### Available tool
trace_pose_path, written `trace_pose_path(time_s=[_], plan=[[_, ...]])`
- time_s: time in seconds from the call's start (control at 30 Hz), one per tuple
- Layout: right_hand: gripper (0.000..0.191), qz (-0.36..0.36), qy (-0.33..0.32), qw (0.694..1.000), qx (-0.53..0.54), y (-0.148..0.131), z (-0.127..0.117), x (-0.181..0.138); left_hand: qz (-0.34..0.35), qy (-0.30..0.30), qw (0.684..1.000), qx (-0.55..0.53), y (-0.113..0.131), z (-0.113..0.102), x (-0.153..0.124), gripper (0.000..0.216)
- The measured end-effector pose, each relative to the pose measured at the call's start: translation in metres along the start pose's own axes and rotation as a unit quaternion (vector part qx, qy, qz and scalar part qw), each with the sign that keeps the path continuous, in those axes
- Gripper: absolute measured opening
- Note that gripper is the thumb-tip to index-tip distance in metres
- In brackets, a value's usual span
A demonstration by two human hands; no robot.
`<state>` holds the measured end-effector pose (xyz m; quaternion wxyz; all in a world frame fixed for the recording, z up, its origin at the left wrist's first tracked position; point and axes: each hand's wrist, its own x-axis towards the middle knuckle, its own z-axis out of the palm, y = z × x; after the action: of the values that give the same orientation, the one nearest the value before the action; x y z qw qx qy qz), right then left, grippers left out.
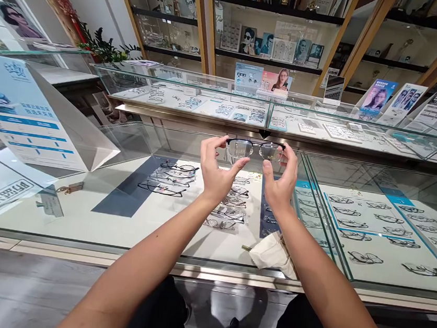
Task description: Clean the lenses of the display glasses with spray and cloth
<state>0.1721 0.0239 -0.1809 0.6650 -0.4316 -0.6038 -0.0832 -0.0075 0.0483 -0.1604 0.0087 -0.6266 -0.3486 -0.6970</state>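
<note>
A pair of eyeglasses with a dark browline top and clear lenses is held up level in front of me, above the glass display case. My left hand grips its left end, fingers on the outer corner and thumb pointing inward below the lens. At the other end my right hand pinches the right corner the same way. Small gold lettering shows on the right lens. Beneath my hands, rows of eyeglass frames lie inside the case, partly hidden by my forearms.
A cream cloth lies on the glass near the front edge, by my right forearm. A folded sign stands at left, near a small key-like item. Another glass display case and shelves stand beyond.
</note>
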Motion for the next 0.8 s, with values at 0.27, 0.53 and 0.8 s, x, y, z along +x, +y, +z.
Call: trace_pose_path(time_s=[0.27,0.53,0.8], plan=[[0.066,-0.001,-0.009,1.000,-0.004,0.0016,-0.0008,-0.0004,0.013,0.010,1.000,0.002,0.0002,0.0013,-0.0001,0.072],[0.065,-0.003,-0.012,1.000,-0.015,-0.0002,-0.0003,-0.0007,0.004,0.004,1.000,-0.005,0.0000,0.0014,-0.0011,0.073],[0.063,0.005,-0.016,1.000,-0.008,0.0012,0.0001,-0.0018,0.020,0.011,1.000,-0.009,-0.0001,0.0017,-0.0012,0.070]])
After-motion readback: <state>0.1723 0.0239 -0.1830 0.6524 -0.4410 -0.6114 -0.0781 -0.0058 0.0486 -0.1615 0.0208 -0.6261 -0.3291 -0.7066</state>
